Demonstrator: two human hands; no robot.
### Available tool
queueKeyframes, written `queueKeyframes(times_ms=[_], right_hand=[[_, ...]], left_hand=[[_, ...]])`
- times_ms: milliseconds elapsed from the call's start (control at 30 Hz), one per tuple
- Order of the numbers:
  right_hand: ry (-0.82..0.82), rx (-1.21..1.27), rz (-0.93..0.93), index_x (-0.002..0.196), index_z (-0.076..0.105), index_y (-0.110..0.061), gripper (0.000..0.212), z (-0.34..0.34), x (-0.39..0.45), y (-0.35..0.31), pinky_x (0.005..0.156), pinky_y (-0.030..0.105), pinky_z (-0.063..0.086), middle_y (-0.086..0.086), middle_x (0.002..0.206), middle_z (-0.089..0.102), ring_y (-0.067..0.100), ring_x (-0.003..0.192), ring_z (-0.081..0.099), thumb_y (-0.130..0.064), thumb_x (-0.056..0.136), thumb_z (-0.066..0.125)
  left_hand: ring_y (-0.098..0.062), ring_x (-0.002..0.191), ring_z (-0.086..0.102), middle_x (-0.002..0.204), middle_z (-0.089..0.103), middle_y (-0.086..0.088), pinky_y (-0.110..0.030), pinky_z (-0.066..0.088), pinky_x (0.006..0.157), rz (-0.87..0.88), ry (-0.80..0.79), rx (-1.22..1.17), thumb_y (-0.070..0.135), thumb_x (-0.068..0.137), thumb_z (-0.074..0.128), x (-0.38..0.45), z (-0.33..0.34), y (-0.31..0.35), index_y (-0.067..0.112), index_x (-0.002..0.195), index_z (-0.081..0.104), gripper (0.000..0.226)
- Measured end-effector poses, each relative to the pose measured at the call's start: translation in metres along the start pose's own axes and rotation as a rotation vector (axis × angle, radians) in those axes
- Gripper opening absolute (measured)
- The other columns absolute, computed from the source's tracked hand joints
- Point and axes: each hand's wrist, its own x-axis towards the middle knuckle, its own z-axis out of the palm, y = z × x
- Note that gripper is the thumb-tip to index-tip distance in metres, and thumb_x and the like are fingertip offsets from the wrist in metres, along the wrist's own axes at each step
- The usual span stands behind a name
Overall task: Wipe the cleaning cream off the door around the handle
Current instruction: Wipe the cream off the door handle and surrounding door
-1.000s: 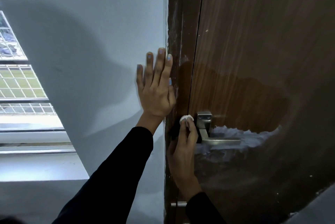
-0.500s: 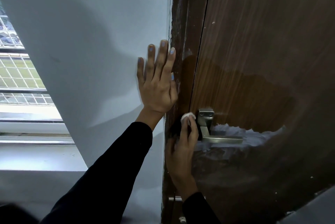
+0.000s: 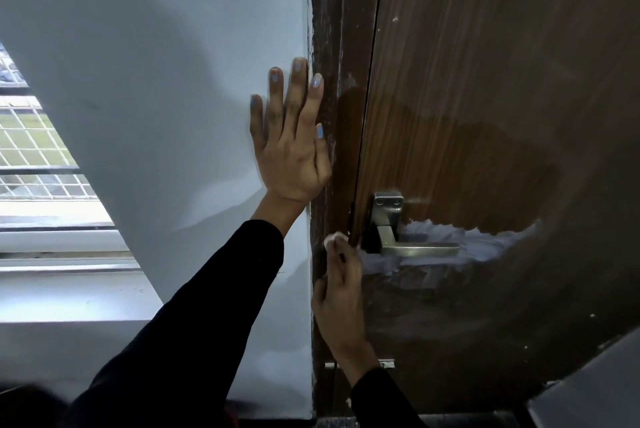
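The brown wooden door (image 3: 485,88) fills the right side. Its metal lever handle (image 3: 412,249) sticks out to the right from a plate (image 3: 388,208). White cleaning cream (image 3: 485,244) is smeared behind and below the lever. My right hand (image 3: 341,292) pinches a small white pad (image 3: 334,238) against the door's left edge, just left of the handle plate. My left hand (image 3: 292,147) lies flat with fingers spread on the grey wall, its thumb against the dark door frame (image 3: 329,47).
A grey wall (image 3: 156,81) stands left of the frame. A window with a wire grille (image 3: 31,150) and a white sill (image 3: 62,292) lies at far left. A grey surface (image 3: 588,389) cuts into the bottom right corner.
My right hand with the pad has slid down and left, from beside the handle plate's top to the door edge at lever height. My left hand stays flat on the wall.
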Motion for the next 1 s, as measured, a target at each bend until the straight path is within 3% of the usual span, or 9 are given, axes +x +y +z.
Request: queueKeyframes(times_ms=[100, 200, 300, 567, 667, 733, 833, 933, 1000], right_hand=[[-0.125, -0.085, 0.041, 0.134, 0.041, -0.001, 0.066, -0.003, -0.021, 0.013, 0.100, 0.041, 0.035, 0.027, 0.131, 0.048, 0.036, 0.117, 0.051, 0.007, 0.074, 0.067], [-0.021, -0.061, 0.108, 0.133, 0.041, 0.003, 0.070, -0.006, -0.014, 0.012, 0.099, 0.040, 0.038, 0.029, 0.129, 0.046, 0.037, 0.116, 0.052, 0.011, 0.069, 0.070], [0.104, -0.013, 0.102, 0.134, 0.036, 0.006, 0.075, -0.007, 0.005, 0.001, 0.100, 0.047, 0.038, 0.029, 0.135, 0.038, 0.040, 0.124, 0.040, 0.013, 0.067, 0.069], [0.054, 0.006, 0.284, 0.138, 0.030, 0.002, 0.081, 0.004, -0.021, -0.008, 0.099, 0.051, 0.043, 0.030, 0.136, 0.038, 0.040, 0.124, 0.041, 0.006, 0.068, 0.072], [0.109, -0.022, 0.366, 0.134, 0.040, 0.002, 0.073, 0.002, -0.007, -0.014, 0.100, 0.044, 0.043, 0.026, 0.129, 0.044, 0.036, 0.115, 0.048, -0.005, 0.069, 0.074], [0.115, -0.096, 0.368, 0.132, 0.042, 0.003, 0.076, 0.002, -0.007, -0.018, 0.102, 0.034, 0.034, 0.024, 0.131, 0.046, 0.035, 0.115, 0.050, -0.012, 0.066, 0.077], [0.096, 0.018, 0.335, 0.134, 0.038, 0.006, 0.074, 0.006, -0.018, -0.016, 0.105, 0.036, 0.027, 0.026, 0.139, 0.038, 0.038, 0.126, 0.043, -0.001, 0.069, 0.074], [0.117, 0.190, 0.462, 0.135, 0.035, 0.005, 0.068, 0.010, -0.023, -0.007, 0.107, 0.043, 0.035, 0.023, 0.140, 0.033, 0.036, 0.127, 0.040, 0.007, 0.075, 0.066], [0.147, 0.189, 0.403, 0.136, 0.035, 0.002, 0.069, 0.011, -0.020, -0.006, 0.106, 0.042, 0.038, 0.021, 0.141, 0.031, 0.033, 0.128, 0.039, 0.006, 0.075, 0.066]], left_hand=[[-0.018, 0.147, 0.009, 0.153, 0.029, -0.008, -0.043, 0.006, 0.120, -0.005, 0.006, 0.003, 0.030, 0.098, 0.022, 0.000, 0.001, 0.000, 0.018, 0.148, 0.028, 0.051], [-0.020, 0.148, 0.011, 0.152, 0.029, -0.008, -0.044, 0.008, 0.119, 0.000, 0.011, 0.003, 0.031, 0.099, 0.020, -0.001, 0.002, -0.001, 0.019, 0.148, 0.027, 0.051], [-0.029, 0.146, 0.020, 0.153, 0.029, -0.008, -0.045, 0.010, 0.119, 0.009, 0.007, 0.017, 0.030, 0.099, 0.021, -0.001, 0.003, -0.002, 0.020, 0.149, 0.025, 0.051], [-0.016, 0.148, 0.004, 0.152, 0.027, -0.007, -0.042, 0.005, 0.120, 0.001, 0.023, 0.021, 0.030, 0.097, 0.025, -0.001, 0.004, -0.002, 0.019, 0.147, 0.028, 0.052], [-0.017, 0.148, 0.005, 0.153, 0.027, -0.007, -0.042, 0.005, 0.120, 0.001, 0.026, 0.026, 0.030, 0.096, 0.027, -0.001, 0.004, -0.002, 0.020, 0.147, 0.027, 0.052], [-0.022, 0.148, 0.012, 0.152, 0.027, -0.007, -0.042, 0.005, 0.120, 0.003, 0.025, 0.021, 0.030, 0.096, 0.028, -0.001, 0.004, -0.002, 0.020, 0.147, 0.027, 0.052], [-0.031, 0.143, 0.022, 0.151, 0.030, -0.009, -0.041, 0.005, 0.120, 0.007, 0.020, 0.034, 0.029, 0.096, 0.028, 0.001, 0.003, 0.000, 0.019, 0.146, 0.029, 0.051], [-0.033, 0.142, 0.024, 0.150, 0.034, -0.012, -0.043, 0.007, 0.120, -0.003, 0.021, 0.024, 0.030, 0.098, 0.025, 0.001, 0.002, 0.001, 0.018, 0.145, 0.031, 0.049], [-0.033, 0.142, 0.024, 0.150, 0.035, -0.012, -0.043, 0.007, 0.119, -0.002, 0.021, 0.029, 0.030, 0.098, 0.025, 0.001, 0.002, 0.002, 0.018, 0.145, 0.031, 0.049]])
